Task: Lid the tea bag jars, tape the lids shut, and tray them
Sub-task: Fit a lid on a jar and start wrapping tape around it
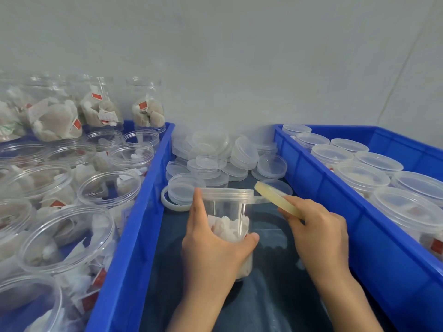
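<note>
A clear jar of tea bags (pixel 230 219) stands upright on the dark surface in the middle, with a clear lid (pixel 226 193) on top. My left hand (pixel 213 245) grips the jar's body, its forefinger up at the lid's rim. My right hand (pixel 314 226) holds a yellowish roll of clear tape (pixel 275 198). A strip of tape runs from the roll to the right side of the lid. The blue tray on the right (pixel 318 188) holds several lidded jars (pixel 364 176).
The blue tray on the left (pixel 134 212) is packed with open jars of tea bags (pixel 107 188). A heap of loose clear lids (pixel 215 159) lies at the back by the wall. A second tape roll (pixel 172 204) lies beside it.
</note>
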The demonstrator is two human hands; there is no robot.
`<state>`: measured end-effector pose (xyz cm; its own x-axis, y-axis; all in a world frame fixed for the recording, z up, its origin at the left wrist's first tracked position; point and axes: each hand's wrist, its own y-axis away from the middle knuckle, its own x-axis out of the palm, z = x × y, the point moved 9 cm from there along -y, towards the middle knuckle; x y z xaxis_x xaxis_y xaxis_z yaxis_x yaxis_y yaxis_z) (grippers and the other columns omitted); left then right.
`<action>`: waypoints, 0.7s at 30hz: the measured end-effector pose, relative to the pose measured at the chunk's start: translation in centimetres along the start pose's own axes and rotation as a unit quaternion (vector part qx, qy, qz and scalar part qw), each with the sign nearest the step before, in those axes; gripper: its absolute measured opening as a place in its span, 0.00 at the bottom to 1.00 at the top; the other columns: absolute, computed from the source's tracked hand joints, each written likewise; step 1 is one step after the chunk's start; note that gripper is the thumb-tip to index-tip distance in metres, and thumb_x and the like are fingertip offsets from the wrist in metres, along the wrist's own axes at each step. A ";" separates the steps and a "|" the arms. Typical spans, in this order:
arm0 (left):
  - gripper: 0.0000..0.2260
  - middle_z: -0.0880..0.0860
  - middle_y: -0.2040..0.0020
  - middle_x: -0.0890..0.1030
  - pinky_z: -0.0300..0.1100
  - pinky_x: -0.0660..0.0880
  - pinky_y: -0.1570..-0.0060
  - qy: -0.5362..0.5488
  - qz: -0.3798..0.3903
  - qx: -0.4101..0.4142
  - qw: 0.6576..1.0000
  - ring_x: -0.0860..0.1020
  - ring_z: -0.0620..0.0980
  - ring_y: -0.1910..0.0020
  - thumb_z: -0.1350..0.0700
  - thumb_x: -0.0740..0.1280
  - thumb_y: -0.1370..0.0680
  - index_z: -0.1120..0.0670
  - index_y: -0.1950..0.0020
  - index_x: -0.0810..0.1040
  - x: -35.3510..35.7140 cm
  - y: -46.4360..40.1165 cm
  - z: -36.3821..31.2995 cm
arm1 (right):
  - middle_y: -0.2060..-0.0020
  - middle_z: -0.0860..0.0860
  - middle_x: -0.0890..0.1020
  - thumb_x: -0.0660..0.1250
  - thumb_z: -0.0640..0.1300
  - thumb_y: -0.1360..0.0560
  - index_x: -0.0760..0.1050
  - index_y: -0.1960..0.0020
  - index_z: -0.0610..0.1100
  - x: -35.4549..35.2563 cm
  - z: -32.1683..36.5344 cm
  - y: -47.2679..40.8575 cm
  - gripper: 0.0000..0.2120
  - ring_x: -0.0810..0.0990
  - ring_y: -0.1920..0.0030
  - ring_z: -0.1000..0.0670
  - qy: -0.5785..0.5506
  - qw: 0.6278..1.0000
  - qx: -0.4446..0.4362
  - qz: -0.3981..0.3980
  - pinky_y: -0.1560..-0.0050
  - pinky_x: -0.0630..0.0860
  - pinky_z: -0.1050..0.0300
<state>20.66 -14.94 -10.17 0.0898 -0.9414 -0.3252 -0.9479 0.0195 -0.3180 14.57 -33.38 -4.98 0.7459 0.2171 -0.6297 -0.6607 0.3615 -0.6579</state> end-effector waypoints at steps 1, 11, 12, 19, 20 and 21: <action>0.54 0.41 0.27 0.63 0.33 0.63 0.51 -0.034 -0.012 0.011 0.999 0.67 0.38 0.43 0.44 0.78 0.42 0.40 0.24 0.48 -0.3 0.1 -0.4 | 0.65 0.52 0.81 0.72 0.37 0.29 0.82 0.46 0.49 -0.2 -0.2 0.0 0.13 0.78 0.65 0.47 0.016 1.000 0.000 -0.012 0.58 0.74 0.46; 0.54 0.45 0.27 0.64 0.32 0.67 0.50 -0.099 -0.078 0.041 0.991 0.70 0.44 0.39 0.46 0.79 0.42 0.41 0.24 0.51 -2.8 -0.5 -1.1 | 0.65 0.49 0.81 0.73 0.35 0.31 0.82 0.47 0.44 -1.0 0.5 0.6 0.14 0.77 0.66 0.46 0.069 0.994 -0.022 -0.085 0.57 0.67 0.48; 0.54 0.41 0.30 0.65 0.23 0.62 0.55 -0.049 -0.047 0.043 0.997 0.68 0.37 0.44 0.45 0.79 0.43 0.35 0.26 0.49 -2.0 -0.5 -1.0 | 0.65 0.49 0.81 0.73 0.35 0.31 0.81 0.46 0.45 -0.6 0.1 0.5 0.14 0.76 0.66 0.47 0.060 0.996 -0.007 -0.063 0.57 0.66 0.49; 0.49 0.25 0.51 0.76 0.20 0.67 0.54 0.182 0.123 0.018 0.975 0.72 0.24 0.49 0.53 0.79 0.47 0.31 0.34 0.57 1.3 0.4 -1.4 | 0.62 0.55 0.79 0.63 0.43 0.23 0.78 0.43 0.56 1.6 -1.6 0.0 0.12 0.73 0.60 0.51 0.049 0.995 0.066 0.058 0.54 0.59 0.55; 0.48 0.24 0.52 0.76 0.20 0.67 0.56 0.195 0.150 0.031 0.969 0.73 0.24 0.51 0.55 0.78 0.46 0.34 0.33 0.59 1.5 0.6 -1.9 | 0.63 0.55 0.78 0.62 0.42 0.23 0.78 0.45 0.57 2.0 -1.6 -0.1 0.13 0.74 0.59 0.51 0.046 0.994 0.068 0.071 0.53 0.61 0.54; 0.46 0.25 0.52 0.77 0.21 0.68 0.56 0.209 0.184 0.043 0.960 0.74 0.25 0.51 0.58 0.78 0.45 0.36 0.33 0.63 1.9 0.9 -2.6 | 0.63 0.54 0.78 0.62 0.41 0.23 0.78 0.46 0.57 2.2 -1.5 -0.2 0.13 0.74 0.59 0.51 0.044 0.993 0.069 0.081 0.52 0.64 0.53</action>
<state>19.19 -17.59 -8.72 -0.3930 -0.9182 -0.0503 -0.8615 0.3868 -0.3290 16.16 -34.37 -6.88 0.6166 0.2039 -0.7604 -0.7485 0.4512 -0.4860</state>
